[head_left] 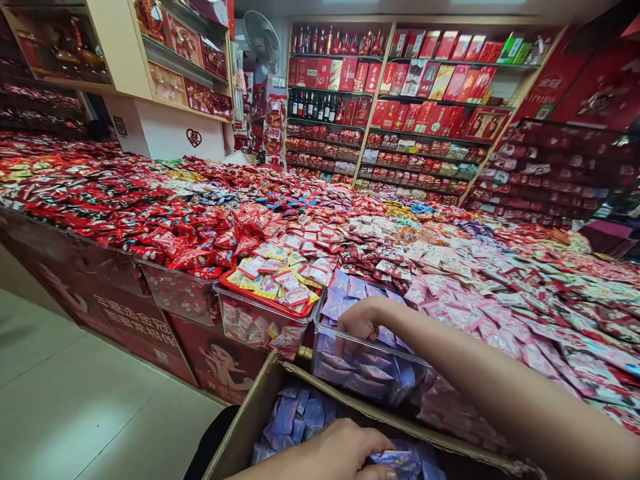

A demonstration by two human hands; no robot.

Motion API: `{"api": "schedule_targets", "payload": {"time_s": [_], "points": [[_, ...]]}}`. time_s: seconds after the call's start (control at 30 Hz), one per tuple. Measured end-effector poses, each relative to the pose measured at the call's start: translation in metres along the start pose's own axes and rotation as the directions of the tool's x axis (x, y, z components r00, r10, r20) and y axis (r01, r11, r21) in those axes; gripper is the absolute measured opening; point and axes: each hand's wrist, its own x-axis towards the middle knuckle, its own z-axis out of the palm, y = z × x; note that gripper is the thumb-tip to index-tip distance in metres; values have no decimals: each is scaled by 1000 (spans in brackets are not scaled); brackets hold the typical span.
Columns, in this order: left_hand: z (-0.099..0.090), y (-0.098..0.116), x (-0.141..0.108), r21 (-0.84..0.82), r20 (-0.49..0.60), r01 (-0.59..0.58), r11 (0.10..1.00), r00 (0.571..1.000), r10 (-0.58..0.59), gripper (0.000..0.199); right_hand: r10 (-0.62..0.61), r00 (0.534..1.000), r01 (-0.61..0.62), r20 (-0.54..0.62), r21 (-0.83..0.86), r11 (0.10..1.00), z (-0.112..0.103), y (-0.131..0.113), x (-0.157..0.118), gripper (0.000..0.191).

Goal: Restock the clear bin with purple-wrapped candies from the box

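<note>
My left hand point(345, 448) reaches into an open cardboard box point(250, 407), its thumb and fingers closed around a small purple candy packet point(397, 460). More purple packets point(290, 413) lie loose in the box. Above the box's far side, my right hand point(359, 320) dips into a clear plastic bin point(370, 350) of the same purple packets. The fingers of that hand are curled downward and close together. Its fingertips are partly hidden among the packets, so what they hold cannot be made out.
Left of the purple bin, another clear bin carries a red tray point(235, 288) with yellow and white packets point(270, 267). Pink packets point(465, 300) are heaped to the right, red ones point(190, 240) to the left. Shelves point(375, 93) line the back; tiled floor point(100, 400) shows lower left.
</note>
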Motion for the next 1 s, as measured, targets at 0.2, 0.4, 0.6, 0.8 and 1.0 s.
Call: {"api": "schedule_targets", "payload": {"time_s": [0.2,0.4,0.6,0.8,1.0], "points": [[3,-6,2,8,11,-44,999,999,44,31,-9,1000,9,5,43,999,-2,5,1,39],[-4,4,-1,-9,12,-24,1000,1000,25,29,-13,1000,14,-25,45,999,-3,12,-4,33],[-3,5,-2,13,22,-24,1000,999,24,29,-25,985,12,-171,-78,997,-1,3,-11,33],[-5,6,-4,-5,29,2,1000,1000,-2,28,-10,968,-40,-251,-193,980,2,-15,-23,36],[0,2,-4,11,27,7,1000,1000,-8,29,-2,940,-96,-342,-269,958,6,-19,-27,32]]}}
